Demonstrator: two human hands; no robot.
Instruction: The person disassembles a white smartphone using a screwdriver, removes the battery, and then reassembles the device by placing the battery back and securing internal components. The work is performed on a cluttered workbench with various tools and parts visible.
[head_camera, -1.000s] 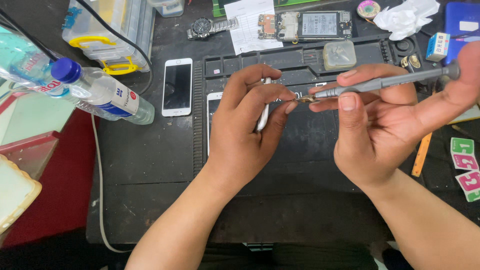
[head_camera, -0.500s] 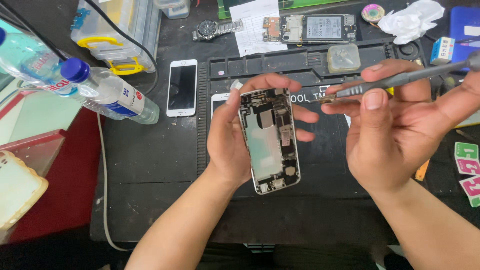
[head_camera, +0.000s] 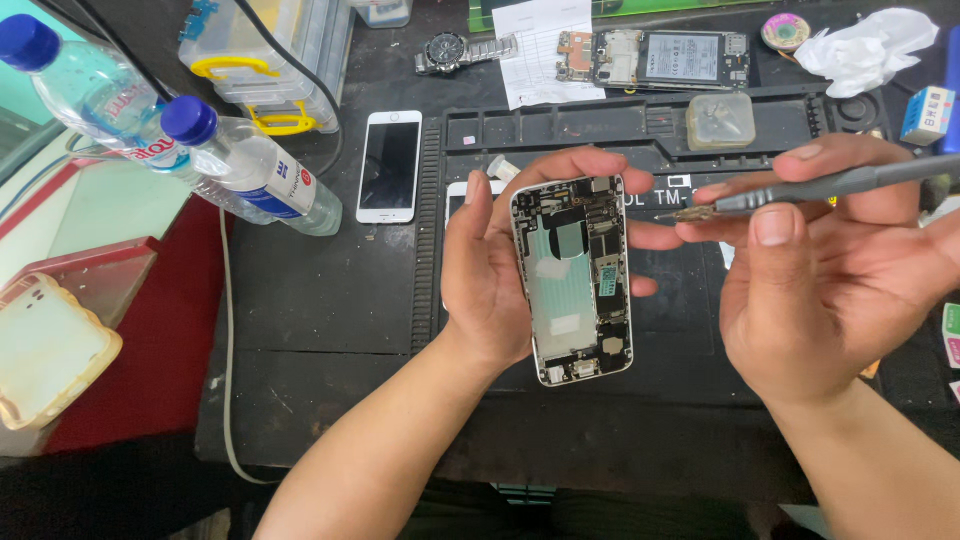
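Observation:
My left hand (head_camera: 490, 270) holds an opened phone body (head_camera: 572, 280) upright, its inner side with boards and metal shield facing me. My right hand (head_camera: 830, 290) grips a grey screwdriver (head_camera: 800, 190) between thumb and fingers, its tip pointing left toward the phone's upper right corner, a short gap away. Both hands hover above a black repair mat (head_camera: 560, 130).
A white phone (head_camera: 389, 165) lies face up left of the mat. Two plastic water bottles (head_camera: 240, 165) lie at the left. At the back sit a clear organiser box (head_camera: 270, 60), a wristwatch (head_camera: 460, 50), a paper slip (head_camera: 535, 45), a stripped phone frame (head_camera: 660, 58) and crumpled tissue (head_camera: 870, 45).
My left hand has turned the phone body from edge-on to facing me. The right hand with the screwdriver has stayed near the phone's top.

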